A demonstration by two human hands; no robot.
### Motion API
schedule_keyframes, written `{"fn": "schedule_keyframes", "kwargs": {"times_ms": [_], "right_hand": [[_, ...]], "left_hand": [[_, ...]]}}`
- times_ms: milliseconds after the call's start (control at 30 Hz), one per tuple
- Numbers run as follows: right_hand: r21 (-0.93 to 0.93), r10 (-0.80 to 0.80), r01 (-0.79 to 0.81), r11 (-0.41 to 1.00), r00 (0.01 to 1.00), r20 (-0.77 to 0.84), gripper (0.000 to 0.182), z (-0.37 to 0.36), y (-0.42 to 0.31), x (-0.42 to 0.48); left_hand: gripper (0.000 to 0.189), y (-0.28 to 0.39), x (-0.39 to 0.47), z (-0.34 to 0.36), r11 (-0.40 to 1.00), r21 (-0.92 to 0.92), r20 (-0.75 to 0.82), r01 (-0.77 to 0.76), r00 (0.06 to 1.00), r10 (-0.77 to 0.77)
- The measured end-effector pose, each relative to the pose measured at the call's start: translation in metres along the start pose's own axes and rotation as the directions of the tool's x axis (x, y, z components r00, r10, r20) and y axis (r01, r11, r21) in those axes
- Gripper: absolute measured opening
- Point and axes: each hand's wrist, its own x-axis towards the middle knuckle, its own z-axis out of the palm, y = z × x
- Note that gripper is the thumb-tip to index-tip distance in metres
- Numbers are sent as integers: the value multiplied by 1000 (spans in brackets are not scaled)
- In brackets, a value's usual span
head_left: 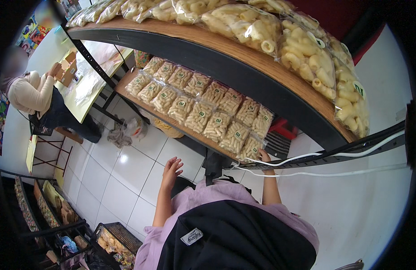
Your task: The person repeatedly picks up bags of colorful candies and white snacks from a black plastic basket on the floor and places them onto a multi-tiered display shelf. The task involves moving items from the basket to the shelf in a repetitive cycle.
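Note:
My left hand (171, 172) hangs empty above the tiled floor, its fingers bent and a little apart. At the near end of the lower shelf, my right hand (266, 158) is at the edge of a clear bag (251, 148) of short pale snack sticks. Its fingertips appear to touch that bag, but a white cable and the shelf frame cover part of the hand, so its grip is unclear. Several matching bags (197, 116) with green-printed labels lie flat in two rows along the wooden lower shelf (186, 130).
Large bags (241, 25) of tube-shaped snacks line the upper shelf (194, 35), overhanging the lower one. A white cable (295, 157) runs along the frame. Across the tiled floor (127, 168), another person (32, 91) handles a cardboard box (68, 69) at a table. A black crate (127, 236) stands lower left.

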Motion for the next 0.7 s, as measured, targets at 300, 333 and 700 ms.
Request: {"fn": "schedule_keyframes", "kwargs": {"times_ms": [300,333,700], "right_hand": [[-216,27,16,976,980,197,67,-4,-4,15],[-307,126,-56,950,969,212,80,-6,-8,18],[-1,56,-62,998,904,-423,39,-50,73,11]], "left_hand": [[43,-2,-14,-9,1000,-20,-20,25,999,-25],[44,-4,-16,-13,999,-21,-35,34,999,-35],[50,-21,-46,-89,971,-237,-234,37,968,-94]]}}
